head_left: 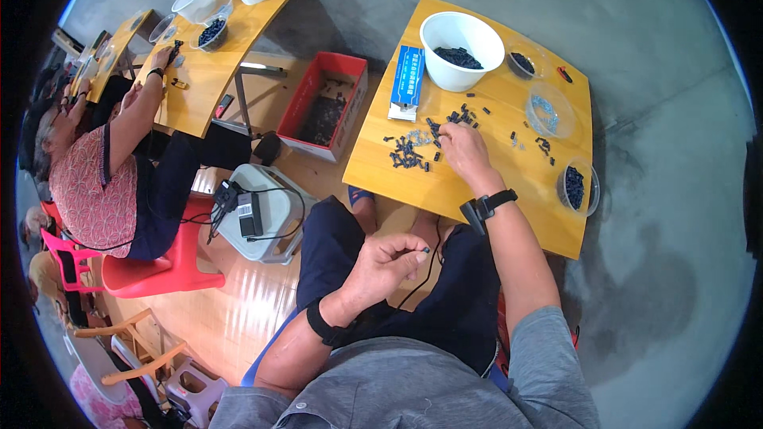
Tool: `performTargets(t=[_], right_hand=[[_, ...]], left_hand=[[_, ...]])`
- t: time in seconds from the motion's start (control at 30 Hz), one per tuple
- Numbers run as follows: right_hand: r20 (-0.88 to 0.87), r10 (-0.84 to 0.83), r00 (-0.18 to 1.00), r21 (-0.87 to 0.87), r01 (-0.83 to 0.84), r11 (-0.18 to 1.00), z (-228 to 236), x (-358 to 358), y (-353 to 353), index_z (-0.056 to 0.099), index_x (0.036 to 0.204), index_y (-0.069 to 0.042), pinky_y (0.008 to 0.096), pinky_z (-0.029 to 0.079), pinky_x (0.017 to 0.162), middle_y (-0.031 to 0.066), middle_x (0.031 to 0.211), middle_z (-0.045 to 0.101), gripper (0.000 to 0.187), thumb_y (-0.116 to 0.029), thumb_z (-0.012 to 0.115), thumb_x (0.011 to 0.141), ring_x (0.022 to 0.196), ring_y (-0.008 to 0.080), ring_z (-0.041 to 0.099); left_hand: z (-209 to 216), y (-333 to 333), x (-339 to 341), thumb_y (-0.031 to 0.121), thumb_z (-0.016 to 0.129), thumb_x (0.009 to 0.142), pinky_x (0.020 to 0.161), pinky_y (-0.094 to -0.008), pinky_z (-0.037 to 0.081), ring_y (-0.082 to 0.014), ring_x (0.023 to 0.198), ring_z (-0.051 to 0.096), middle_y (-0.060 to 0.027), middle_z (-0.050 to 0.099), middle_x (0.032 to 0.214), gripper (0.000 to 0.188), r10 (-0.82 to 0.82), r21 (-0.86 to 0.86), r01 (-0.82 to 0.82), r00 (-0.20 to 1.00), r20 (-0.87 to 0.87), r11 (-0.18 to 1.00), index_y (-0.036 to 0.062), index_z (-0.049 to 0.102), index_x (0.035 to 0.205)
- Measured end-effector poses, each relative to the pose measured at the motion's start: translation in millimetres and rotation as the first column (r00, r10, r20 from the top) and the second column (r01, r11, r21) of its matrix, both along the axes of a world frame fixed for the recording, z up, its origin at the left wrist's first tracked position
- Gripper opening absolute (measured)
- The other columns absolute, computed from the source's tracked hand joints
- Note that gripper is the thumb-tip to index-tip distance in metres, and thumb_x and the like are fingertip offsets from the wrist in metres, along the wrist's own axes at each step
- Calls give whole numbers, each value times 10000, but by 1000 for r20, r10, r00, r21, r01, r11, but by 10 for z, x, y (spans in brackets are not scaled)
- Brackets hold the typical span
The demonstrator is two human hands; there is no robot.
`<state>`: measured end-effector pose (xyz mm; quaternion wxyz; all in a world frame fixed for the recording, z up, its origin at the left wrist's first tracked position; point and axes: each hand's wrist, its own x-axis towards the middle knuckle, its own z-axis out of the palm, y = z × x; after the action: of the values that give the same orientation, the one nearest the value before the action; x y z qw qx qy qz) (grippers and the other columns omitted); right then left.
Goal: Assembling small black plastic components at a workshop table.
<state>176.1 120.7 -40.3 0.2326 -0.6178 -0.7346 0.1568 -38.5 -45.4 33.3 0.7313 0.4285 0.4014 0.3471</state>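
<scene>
My left hand (pixel 387 268) is above my lap, in front of the table. Its thumb and forefinger pinch a small dark piece, too small to name. My right hand (pixel 466 149) reaches onto the wooden table (pixel 509 206), fingertips down at a loose scatter of small black parts (pixel 407 156); whether it holds one is hidden. Small clear parts (pixel 418 137) lie among the black ones. Beyond the hand stands a white tub (pixel 451 77) with black parts inside. Left of it is a blue and white box (pixel 407 79).
Clear bowls (pixel 563 111) stand along the table's right side, near a small red and black tool (pixel 564 74). On the floor are a red box (pixel 298 123) and a grey stool (pixel 266 230) with cables. At the left, another person (pixel 99 175) works at a second table (pixel 211 71).
</scene>
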Motion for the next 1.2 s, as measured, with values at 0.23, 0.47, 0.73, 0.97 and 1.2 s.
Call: performTargets(t=[0.23, 0.47, 0.73, 0.97, 1.2], right_hand=[[81, -50, 995, 31, 48, 998, -87, 29, -21, 606, 853, -24, 466, 473, 767, 192, 873, 609, 95, -91, 540, 840, 860, 383, 591], [-315, -189, 930, -105, 163, 981, -53, 180, -360, 576, 923, 17, 386, 509, 615, 168, 789, 613, 104, -48, 519, 866, 668, 310, 607], [-881, -296, 370, -317, 4, 948, 605, 85, -986, 545, 1031, 31, 249, 510, 497, 75, 773, 607, 143, -37, 518, 907, 581, 114, 590], [-932, -159, 325, -195, -81, 977, 1218, -141, -1498, 566, 997, 15, 234, 514, 549, 59, 760, 609, 104, -41, 535, 915, 604, 105, 595], [-924, 50, 379, -12, -158, 987, 1512, -374, -1835, 597, 1007, 35, 217, 501, 581, 50, 765, 606, 120, 33, 555, 895, 630, 96, 595]], left_hand=[[-71, 57, 60, 57, 592, 895, 570, -195, 436, -36, 619, 523, 27, 576, 716, 93, 14, 11, -14, 1000, -11, 1000, -20, 638, 922], [32, 132, 116, 62, 578, 917, 624, -191, 456, -43, 668, 544, 7, 615, 796, 119, 95, 50, -99, 993, 63, 994, -19, 640, 978], [211, 145, 178, 41, 553, 917, 615, -224, 492, -106, 661, 590, -59, 643, 883, 118, 115, 151, -140, 980, 163, 978, -1, 607, 1013], [419, 2, 181, 24, 560, 910, 647, -237, 512, -118, 696, 614, -70, 649, 902, 115, 111, 188, -150, 972, 207, 971, -6, 605, 1011], [576, -138, 120, 34, 556, 919, 640, -214, 479, -85, 694, 574, -40, 631, 813, 108, 88, 233, -135, 976, 199, 963, -24, 614, 990]])
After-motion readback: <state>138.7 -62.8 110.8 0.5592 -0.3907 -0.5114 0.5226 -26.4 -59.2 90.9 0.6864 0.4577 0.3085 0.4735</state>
